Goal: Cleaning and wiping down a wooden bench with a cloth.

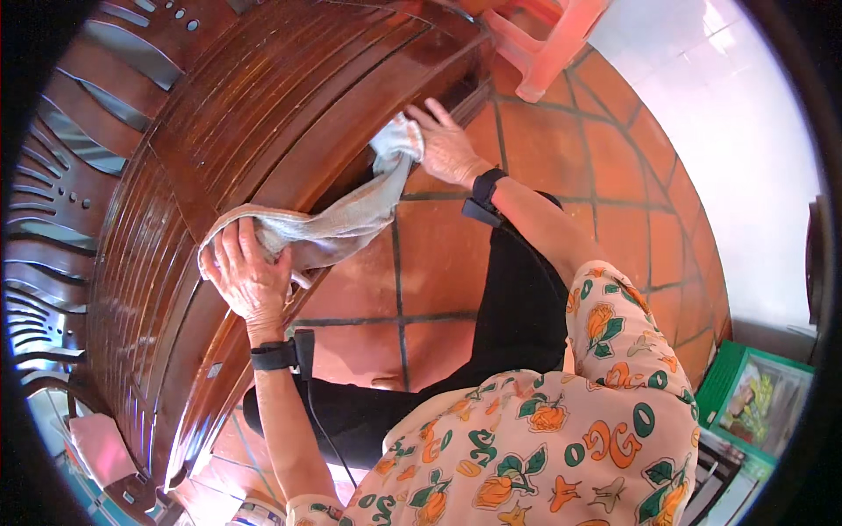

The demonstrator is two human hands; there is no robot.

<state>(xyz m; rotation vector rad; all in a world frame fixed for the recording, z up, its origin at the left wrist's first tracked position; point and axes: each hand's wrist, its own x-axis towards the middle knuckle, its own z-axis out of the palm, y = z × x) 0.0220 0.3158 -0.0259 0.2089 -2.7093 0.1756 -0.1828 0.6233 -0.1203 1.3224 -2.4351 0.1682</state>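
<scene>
A pale, damp-looking cloth (358, 207) stretches in a twisted band between both hands, along the front edge of a brown wooden slatted bench (329, 85). My left hand (247, 273) grips one end of it, with the fingers laid over the bench's front rail (279, 187). Farther along the same edge, my right hand (452, 146) holds the bunched other end against the rail, two fingers stretched out. Between the hands the cloth sags over the front of the bench. Part of the lower front is hidden behind it.
A carved wooden backrest (122, 79) with cut-outs rises behind the seat. One red plastic stool (536, 56) stands beyond the bench's far end. Terracotta tiles (447, 256) cover the floor, with a white wall (717, 151) on the right. Near it sits a green-framed container (756, 394).
</scene>
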